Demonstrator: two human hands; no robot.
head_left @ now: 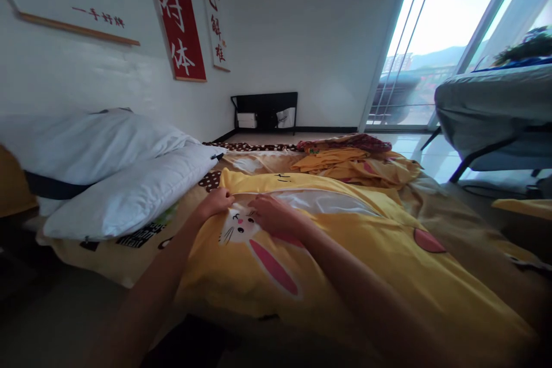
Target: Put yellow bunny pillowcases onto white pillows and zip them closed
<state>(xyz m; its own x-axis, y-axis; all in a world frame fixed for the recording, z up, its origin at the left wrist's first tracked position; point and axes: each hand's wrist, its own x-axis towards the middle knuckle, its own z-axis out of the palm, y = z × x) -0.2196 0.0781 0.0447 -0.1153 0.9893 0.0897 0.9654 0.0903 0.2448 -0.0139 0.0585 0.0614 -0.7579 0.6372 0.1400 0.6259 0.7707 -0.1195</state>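
A yellow duvet cover (345,253) with a printed white rabbit lies over the near part of the bed. A long slit in it shows a white quilt (328,203) inside. My left hand (218,201) is closed on the cover's fabric near the left end of the slit. Just to its right, my right hand (276,215) has its fingers bent and pinching at the slit's edge, above the rabbit's face. Its fingertips are partly hidden, and whether a zip runs along the edge cannot be made out.
White pillows (142,195) are piled at the left. Folded orange bedding (345,164) lies on the far side of the bed. A dark low rack (265,110) stands by the wall, and a cloth-covered table (495,103) is at the right near the glass door (431,40).
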